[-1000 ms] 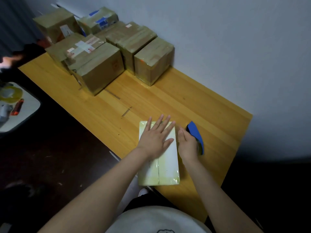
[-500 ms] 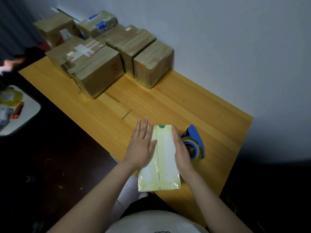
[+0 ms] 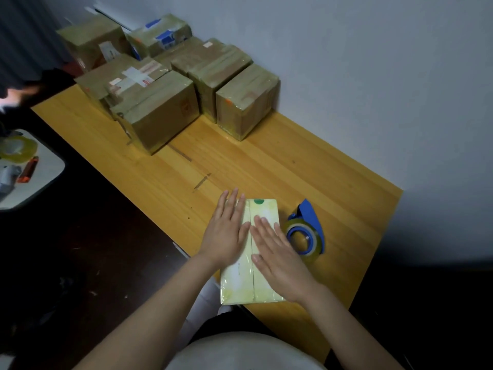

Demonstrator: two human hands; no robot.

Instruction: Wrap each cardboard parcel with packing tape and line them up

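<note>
A flat pale yellow parcel [image 3: 262, 212] wrapped in clear tape lies near the front edge of the wooden table [image 3: 266, 166]. My left hand [image 3: 226, 231] lies flat on the parcel's left side with straight fingers. My right hand [image 3: 277, 252] presses flat on its right half, fingers spread. A blue tape dispenser [image 3: 306, 231] with a clear tape roll sits on the table just right of the parcel, untouched. Several taped brown cardboard parcels [image 3: 165, 108] stand grouped at the far left against the wall.
The table's right corner [image 3: 394, 190] ends near the grey wall. A white tray [image 3: 24, 166] at the far left, off the table, holds a tape roll and a red-and-black tool. Dark floor lies left of the table.
My right hand moved from the parcel's right edge up onto its top. My left hand shifted left across the parcel. The tape dispenser is now fully uncovered.
</note>
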